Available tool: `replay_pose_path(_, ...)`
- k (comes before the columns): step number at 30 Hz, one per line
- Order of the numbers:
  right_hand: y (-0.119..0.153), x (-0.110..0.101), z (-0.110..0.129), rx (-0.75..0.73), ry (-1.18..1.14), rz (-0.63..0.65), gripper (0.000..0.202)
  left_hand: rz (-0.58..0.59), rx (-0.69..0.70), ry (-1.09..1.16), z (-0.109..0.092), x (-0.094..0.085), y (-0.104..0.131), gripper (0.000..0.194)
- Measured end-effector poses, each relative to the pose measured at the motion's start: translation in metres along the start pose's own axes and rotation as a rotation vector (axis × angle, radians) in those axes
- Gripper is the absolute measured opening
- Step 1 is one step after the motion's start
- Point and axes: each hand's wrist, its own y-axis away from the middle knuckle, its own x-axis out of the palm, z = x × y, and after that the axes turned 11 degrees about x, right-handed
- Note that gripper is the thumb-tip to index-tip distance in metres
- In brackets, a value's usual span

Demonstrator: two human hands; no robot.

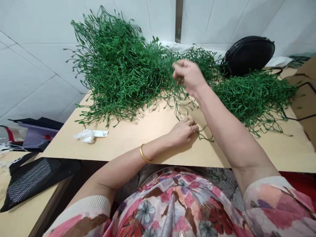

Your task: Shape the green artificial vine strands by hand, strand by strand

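My left hand rests low on the table with its fingers curled closed round thin green stems, whose ends stick out to the right. Raised farther back, my right hand is pinched closed and slightly blurred. Green strands hang just below its fingers and seem to be held there, though the blur hides exactly how many. Right behind that hand lies a large heap of green artificial stems with small knobbed tips. A lower pile of the same stems spreads to the right of my right forearm.
A crumpled white wrapper lies on the pale tabletop at left. Behind the right pile stands a black bag. A cardboard box is at the right edge. Tiled wall closes off the back.
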Motion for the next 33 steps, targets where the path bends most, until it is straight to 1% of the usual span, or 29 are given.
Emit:
replay_pose_path(1,0.003,0.002,-0.004,0.001,0.1,0.06,0.018,0.021,-0.006,0.001,-0.001,-0.004,0.001,0.023)
replay_pose_path(2,0.007,0.002,-0.007,-0.015,0.221,0.09,0.018,0.042,-0.024,0.003,-0.001,-0.01,0.003,0.022)
replay_pose_path(3,0.015,0.0,-0.011,-0.05,0.361,0.088,0.017,0.055,-0.054,0.01,-0.001,-0.015,0.006,0.022)
replay_pose_path(4,0.025,-0.004,-0.014,-0.095,0.495,0.051,0.017,0.048,-0.097,0.024,0.0,-0.02,0.01,0.022)
replay_pose_path(5,0.037,-0.01,-0.018,-0.154,0.604,-0.018,0.02,0.015,-0.15,0.042,0.002,-0.026,0.014,0.022)
replay_pose_path(6,0.051,-0.017,-0.023,-0.237,0.687,-0.085,0.026,-0.042,-0.206,0.058,0.005,-0.032,0.019,0.024)
replay_pose_path(7,0.068,-0.024,-0.028,-0.312,0.766,-0.119,0.03,-0.117,-0.261,0.066,0.009,-0.038,0.024,0.026)
replay_pose_path(8,0.086,-0.033,-0.034,-0.366,0.841,-0.113,0.032,-0.204,-0.314,0.064,0.013,-0.044,0.028,0.028)
replay_pose_path(10,0.124,-0.048,-0.049,-0.391,0.969,-0.011,0.033,-0.399,-0.426,0.031,0.025,-0.056,0.034,0.03)
replay_pose_path(12,0.159,-0.059,-0.069,-0.356,1.061,0.066,0.037,-0.568,-0.556,-0.007,0.04,-0.067,0.037,0.028)
replay_pose_path(13,0.174,-0.064,-0.079,-0.332,1.09,0.068,0.04,-0.625,-0.629,-0.007,0.047,-0.071,0.036,0.027)
replay_pose_path(14,0.186,-0.067,-0.089,-0.302,1.12,0.056,0.04,-0.655,-0.702,0.018,0.054,-0.074,0.034,0.027)
replay_pose_path(15,0.195,-0.07,-0.099,-0.286,1.136,0.029,0.037,-0.661,-0.774,0.085,0.06,-0.075,0.031,0.029)
replay_pose_path(16,0.202,-0.072,-0.107,-0.289,1.138,-0.007,0.03,-0.648,-0.837,0.206,0.066,-0.075,0.028,0.029)
replay_pose_path(18,0.207,-0.075,-0.119,-0.31,1.137,-0.081,0.015,-0.632,-0.934,0.495,0.075,-0.072,0.019,0.028)
replay_pose_path(19,0.206,-0.076,-0.123,-0.324,1.144,-0.11,0.01,-0.63,-0.966,0.625,0.079,-0.069,0.015,0.029)
replay_pose_path(20,0.205,-0.077,-0.125,-0.334,1.162,-0.131,0.009,-0.639,-0.987,0.723,0.082,-0.066,0.011,0.03)
replay_pose_path(22,0.2,-0.076,-0.125,-0.353,1.224,-0.146,0.013,-0.675,-0.993,0.837,0.086,-0.061,0.004,0.031)
replay_pose_path(24,0.194,-0.074,-0.122,-0.367,1.274,-0.132,0.014,-0.719,-0.969,0.911,0.088,-0.061,-0.002,0.028)
replay_pose_path(27,0.184,-0.074,-0.114,-0.38,1.237,-0.12,0.013,-0.766,-0.863,0.963,0.083,-0.069,-0.006,0.014)
replay_pose_path(29,0.175,-0.078,-0.104,-0.392,1.159,-0.158,0.011,-0.797,-0.742,0.965,0.074,-0.081,-0.005,0.009)
replay_pose_path(31,0.161,-0.088,-0.088,-0.421,1.083,-0.257,0.012,-0.836,-0.622,0.978,0.062,-0.094,-0.004,0.008)
replay_pose_path(32,0.152,-0.096,-0.078,-0.436,1.056,-0.33,0.012,-0.852,-0.578,0.983,0.057,-0.1,-0.004,0.008)
replay_pose_path(33,0.143,-0.104,-0.069,-0.447,1.041,-0.432,0.013,-0.865,-0.536,0.99,0.051,-0.105,-0.004,0.009)
